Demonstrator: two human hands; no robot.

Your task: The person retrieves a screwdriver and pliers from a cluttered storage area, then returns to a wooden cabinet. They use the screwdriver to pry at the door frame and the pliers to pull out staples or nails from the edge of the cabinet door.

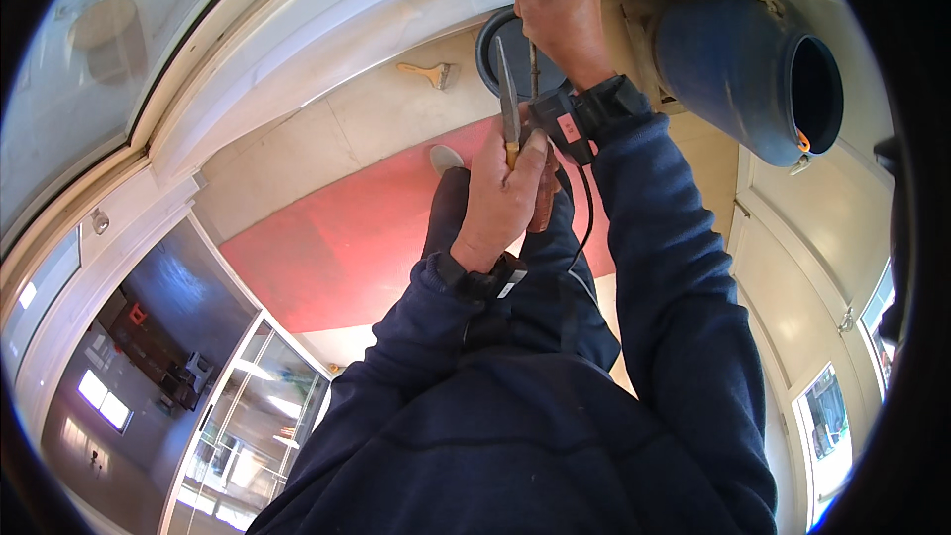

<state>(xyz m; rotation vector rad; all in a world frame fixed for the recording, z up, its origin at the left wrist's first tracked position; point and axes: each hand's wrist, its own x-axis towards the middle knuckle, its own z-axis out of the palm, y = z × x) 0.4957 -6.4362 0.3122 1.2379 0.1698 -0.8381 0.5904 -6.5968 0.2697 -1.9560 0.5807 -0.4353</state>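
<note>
My left hand (pixel 495 196) is closed around a pointed, flat metal blade (pixel 508 89) with a yellowish handle, its tip upward. A reddish-brown handle (pixel 544 200) also shows at that hand, beside the thumb. Higher up, my right hand (pixel 562 15) is closed on a thin dark metal rod (pixel 534 69), which runs down toward the left hand. Whether the rod joins the reddish handle I cannot tell, as the fingers and a wrist device hide that stretch. Behind the tools is a round dark blue bucket (pixel 487 57), partly covered.
A flat brush (pixel 427 73) with a wooden handle lies on the tiled floor. A large blue barrel (pixel 718 64) with rope loops is at the right. Red matting (pixel 337 238) lies underfoot. A white-framed window (pixel 163 129) curves along the left; a glazed door (pixel 253 436) is at lower left.
</note>
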